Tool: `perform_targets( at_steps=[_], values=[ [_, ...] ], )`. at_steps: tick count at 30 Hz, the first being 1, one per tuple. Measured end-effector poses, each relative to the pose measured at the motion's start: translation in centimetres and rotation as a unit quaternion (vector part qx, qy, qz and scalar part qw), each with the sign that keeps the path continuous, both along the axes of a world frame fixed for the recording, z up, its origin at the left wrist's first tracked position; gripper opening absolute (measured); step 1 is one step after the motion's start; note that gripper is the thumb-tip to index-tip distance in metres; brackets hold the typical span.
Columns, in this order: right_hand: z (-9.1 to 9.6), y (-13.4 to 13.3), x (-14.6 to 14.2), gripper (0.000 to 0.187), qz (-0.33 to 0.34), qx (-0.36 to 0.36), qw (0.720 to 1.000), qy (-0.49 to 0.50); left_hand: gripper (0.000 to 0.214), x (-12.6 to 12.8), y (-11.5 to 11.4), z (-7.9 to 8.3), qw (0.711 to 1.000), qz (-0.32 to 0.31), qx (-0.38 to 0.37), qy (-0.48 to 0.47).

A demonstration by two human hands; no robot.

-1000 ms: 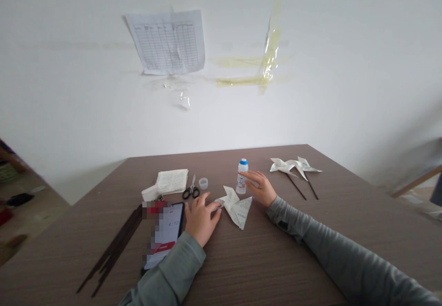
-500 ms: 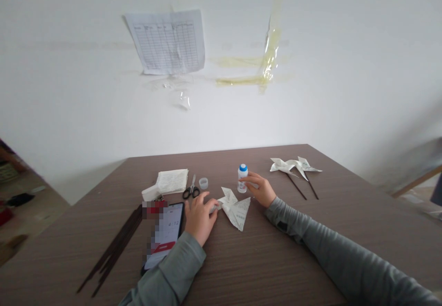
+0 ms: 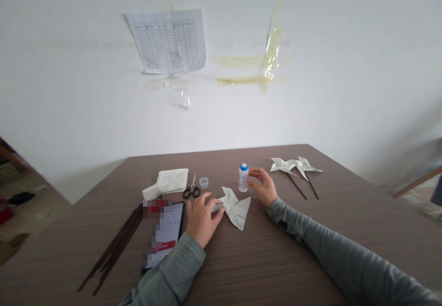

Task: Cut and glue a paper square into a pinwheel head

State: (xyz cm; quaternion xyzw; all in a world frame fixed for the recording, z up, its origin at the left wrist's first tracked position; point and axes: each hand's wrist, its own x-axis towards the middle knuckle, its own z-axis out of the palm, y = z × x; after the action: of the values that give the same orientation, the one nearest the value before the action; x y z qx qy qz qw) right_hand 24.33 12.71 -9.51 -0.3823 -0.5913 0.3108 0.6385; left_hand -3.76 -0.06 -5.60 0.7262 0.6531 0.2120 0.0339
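Note:
A folded paper pinwheel (image 3: 236, 208) lies flat on the brown table (image 3: 262, 260). My left hand (image 3: 200, 217) rests on its left corner, fingers stretched out and pressing the paper down. Just behind it stands a small white glue bottle (image 3: 243, 177) with a blue cap, upright on the table. My right hand (image 3: 263, 185) sits beside the bottle on its right, thumb and fingers curled towards it and touching its side.
Two finished pinwheels on dark sticks (image 3: 296, 167) lie at the back right. Scissors (image 3: 191, 189), a clear cap (image 3: 203, 183) and a stack of paper (image 3: 170, 180) are back left. A phone (image 3: 164, 233) and several dark sticks (image 3: 113, 246) lie left.
The glue bottle has come down from a raised, tilted hold to stand upright on the table, and my right hand's fingers have loosened beside it. My left hand stays on the paper.

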Motion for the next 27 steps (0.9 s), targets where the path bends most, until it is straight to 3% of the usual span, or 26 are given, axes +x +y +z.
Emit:
perform_targets(
  at_steps=[9, 16, 27],
  values=[
    [-0.4, 0.7, -0.3, 0.061, 0.024, -0.03, 0.999, 0.017, 0.021, -0.2, 0.0, -0.2, 1.0, -0.005, 0.017, -0.007],
    [-0.4, 1.9, -0.4, 0.064, 0.038, -0.083, 0.996, -0.011, 0.026, -0.2, -0.1, -0.5, 1.0, -0.002, -0.006, 0.005],
    [3.3, 5.0, -3.2, 0.057, 0.12, -0.1, 0.987, 0.028, 0.038, -0.8, -0.1, 0.5, 0.998, 0.029, -0.041, 0.035]
  ],
)
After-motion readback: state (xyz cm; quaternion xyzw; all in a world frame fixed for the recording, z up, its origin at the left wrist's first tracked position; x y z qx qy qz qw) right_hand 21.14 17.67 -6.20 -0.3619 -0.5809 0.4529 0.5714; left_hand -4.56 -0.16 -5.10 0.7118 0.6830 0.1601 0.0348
